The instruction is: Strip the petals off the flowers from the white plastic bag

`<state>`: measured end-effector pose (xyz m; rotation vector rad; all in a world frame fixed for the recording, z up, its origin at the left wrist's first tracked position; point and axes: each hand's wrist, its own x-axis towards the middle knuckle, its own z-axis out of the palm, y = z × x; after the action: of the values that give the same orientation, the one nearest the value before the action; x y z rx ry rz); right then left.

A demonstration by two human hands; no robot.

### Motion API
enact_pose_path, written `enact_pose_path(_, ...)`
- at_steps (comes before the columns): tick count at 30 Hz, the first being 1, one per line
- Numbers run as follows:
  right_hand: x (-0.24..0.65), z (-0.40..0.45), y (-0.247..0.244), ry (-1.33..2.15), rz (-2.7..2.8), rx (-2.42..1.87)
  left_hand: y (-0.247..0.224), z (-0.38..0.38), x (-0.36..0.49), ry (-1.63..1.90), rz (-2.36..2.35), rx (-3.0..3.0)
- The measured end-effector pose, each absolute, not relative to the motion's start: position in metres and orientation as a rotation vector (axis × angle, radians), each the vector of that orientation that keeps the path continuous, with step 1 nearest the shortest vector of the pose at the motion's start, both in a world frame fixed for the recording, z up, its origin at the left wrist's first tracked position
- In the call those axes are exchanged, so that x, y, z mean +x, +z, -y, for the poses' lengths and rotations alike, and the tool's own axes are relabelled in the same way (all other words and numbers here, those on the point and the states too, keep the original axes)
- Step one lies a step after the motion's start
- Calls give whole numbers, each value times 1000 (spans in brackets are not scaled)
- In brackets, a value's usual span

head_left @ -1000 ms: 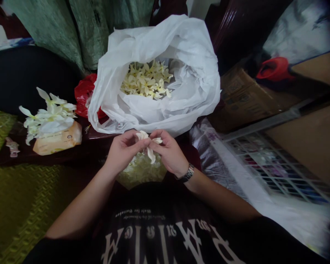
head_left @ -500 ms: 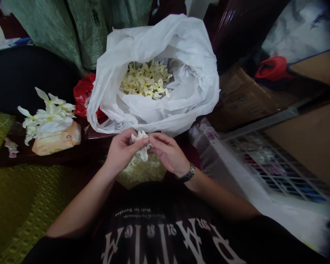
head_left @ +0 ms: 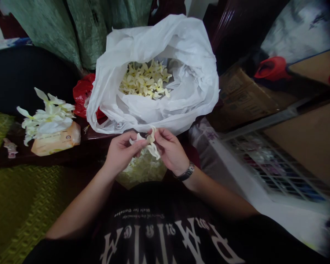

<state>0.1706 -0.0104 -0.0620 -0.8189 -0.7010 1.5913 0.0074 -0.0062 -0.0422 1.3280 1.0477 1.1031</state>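
Note:
Just in front of the white plastic bag, both hands pinch white petals of a flower. My left hand has its thumb and fingertips closed on the left part of the petals. Close beside it, my right hand, with a watch at the wrist, grips the right part. Whether the petals are still joined in one bloom I cannot tell. Pale yellow-white flowers lie inside the open bag. Below my hands, a container of petals shows partly, its edges hidden by my wrists and shirt.
More white flowers lie over a tissue pack at the table's left. A red plastic bag sits beside the white one. A small pink figure lies by the table edge. At right stand a cardboard box and a white wire crate.
My right hand has turned and shifted slightly right. The petals between the hands have spread apart, and one part now sits in the right fingers.

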Motion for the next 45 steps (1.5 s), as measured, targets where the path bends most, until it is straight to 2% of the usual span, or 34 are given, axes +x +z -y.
enact_pose_path(4, 174, 7, -62, 1492, 688, -798, -43, 5, 4, 1127, -1017, 1252)
enact_pose_path(10, 199, -5, -60, 1149, 680, -849, -45, 0, -7, 1249, -1001, 1183)
enact_pose_path(13, 211, 2, -49, 1146, 820, -906, -42, 0, -11, 1194, -1054, 1227)
enact_pose_path(16, 212, 15, -33, 1201, 1100, -949, -33, 2, -9, 1140, -1142, 1417)
enact_pose_path(20, 205, 23, -19, 1084, 1504, -967, -24, 3, -4, 1063, -1175, 1829)
enact_pose_path(23, 199, 20, -22, 1029, 1589, -953, -23, 4, -1, 997, -1149, 1979)
enact_pose_path(27, 194, 17, -40, 1038, 1442, -991, -24, 8, 2, 976, -1108, 1903)
enact_pose_path(32, 205, 6, -56, 1185, 904, -965, -26, 9, -4, 1020, -1181, 1558)
enact_pose_path(36, 230, -7, -55, 1063, 743, -893, -31, 4, -19, 1113, -1248, 1437)
enact_pose_path(39, 239, -7, -54, 1057, 749, -927, -34, -1, -27, 1076, -1286, 1495)
enact_pose_path(45, 216, 7, -53, 1278, 932, -1008, -28, -10, -20, 940, -1218, 1992)
